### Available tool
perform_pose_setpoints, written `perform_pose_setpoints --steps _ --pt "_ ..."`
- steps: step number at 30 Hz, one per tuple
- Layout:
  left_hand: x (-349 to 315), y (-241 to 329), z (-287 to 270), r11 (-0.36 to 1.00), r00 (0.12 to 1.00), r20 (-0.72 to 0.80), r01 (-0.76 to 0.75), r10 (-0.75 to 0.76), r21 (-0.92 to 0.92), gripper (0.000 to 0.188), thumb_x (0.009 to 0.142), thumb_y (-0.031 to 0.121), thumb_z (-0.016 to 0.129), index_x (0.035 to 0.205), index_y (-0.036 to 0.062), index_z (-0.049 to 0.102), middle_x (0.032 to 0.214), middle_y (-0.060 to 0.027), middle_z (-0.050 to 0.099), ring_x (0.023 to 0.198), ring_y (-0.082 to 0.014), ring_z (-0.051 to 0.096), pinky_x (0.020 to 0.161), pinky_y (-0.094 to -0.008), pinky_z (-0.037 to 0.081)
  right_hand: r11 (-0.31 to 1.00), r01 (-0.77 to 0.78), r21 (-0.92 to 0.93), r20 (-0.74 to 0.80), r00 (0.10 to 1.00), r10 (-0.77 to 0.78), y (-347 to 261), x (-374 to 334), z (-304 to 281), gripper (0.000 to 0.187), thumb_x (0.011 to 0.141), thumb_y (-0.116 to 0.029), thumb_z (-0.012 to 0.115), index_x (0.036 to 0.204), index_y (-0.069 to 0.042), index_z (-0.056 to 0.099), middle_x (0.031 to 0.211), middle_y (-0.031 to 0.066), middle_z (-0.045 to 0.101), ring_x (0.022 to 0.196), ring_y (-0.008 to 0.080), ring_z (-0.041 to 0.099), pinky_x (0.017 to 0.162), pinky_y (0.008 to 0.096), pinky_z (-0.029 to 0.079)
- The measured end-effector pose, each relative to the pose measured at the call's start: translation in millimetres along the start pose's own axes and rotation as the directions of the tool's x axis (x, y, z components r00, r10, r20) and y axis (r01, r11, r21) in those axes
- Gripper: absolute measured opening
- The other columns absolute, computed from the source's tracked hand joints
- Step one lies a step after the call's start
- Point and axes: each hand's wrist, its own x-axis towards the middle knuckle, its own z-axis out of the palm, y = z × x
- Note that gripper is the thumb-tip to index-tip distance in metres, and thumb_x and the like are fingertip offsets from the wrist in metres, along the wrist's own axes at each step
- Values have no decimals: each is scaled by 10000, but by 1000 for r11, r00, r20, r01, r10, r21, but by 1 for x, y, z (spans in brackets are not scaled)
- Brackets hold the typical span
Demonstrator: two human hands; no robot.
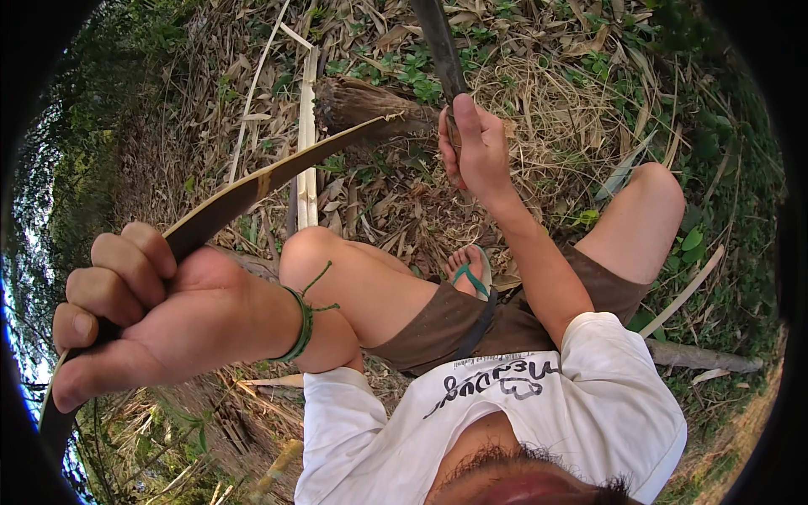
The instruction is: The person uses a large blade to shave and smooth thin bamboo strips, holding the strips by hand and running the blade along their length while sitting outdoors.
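Observation:
My left hand (194, 307), with a green cord tied round its wrist, is closed on a long split bamboo strip (231, 202). The strip slants from the lower left up to a thin, frayed tip near the middle, its dark outer face and pale edge showing. At upper centre my right hand (481, 156) grips the handle of a machete (439, 46), thumb laid along it. The dark blade points up and away and runs out of the picture. The strip's tip lies left of the right hand, apart from the blade.
A weathered log (362, 105) lies on the ground behind the strip's tip. Pale split bamboo lengths (308, 126) stretch away beside it. Dry leaves, shavings and green weeds cover the ground. My bent knees and a sandalled foot (469, 271) are below; a pole (707, 357) lies at right.

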Motion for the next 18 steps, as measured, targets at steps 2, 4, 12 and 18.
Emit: perform_pose_setpoints --steps 2,4,12,18 --pt "0 -1 -2 1000 1000 -4 13 -13 -20 599 954 726 426 749 164 419 602 42 156 553 -110 124 500 -282 128 992 63 108 -14 998 -62 9 -3 3 618 1038 -550 469 692 -44 541 562 37 531 457 72 443 434 273 326" --pt "1 0 4 998 1000 3 14 -14 -57 600 955 726 427 747 163 413 594 45 161 543 -103 129 491 -277 126 976 119 180 -52 992 -111 64 -12 -3 639 1027 -568 480 710 -19 553 561 59 532 478 116 498 468 313 382" --pt "0 -19 9 952 968 248 57 20 -302 592 991 692 379 795 141 470 557 59 218 468 -64 132 395 -238 96 811 -316 -493 28 926 377 162 -19 -16 714 988 -629 476 731 29 582 579 86 519 576 195 495 601 386 429" --pt "-2 -4 4 986 996 53 80 -73 -147 566 977 688 426 813 149 474 600 50 242 528 -97 182 480 -261 159 781 -280 -558 -21 946 324 137 -21 -18 732 974 -662 473 693 7 568 570 70 536 532 183 509 567 373 431"
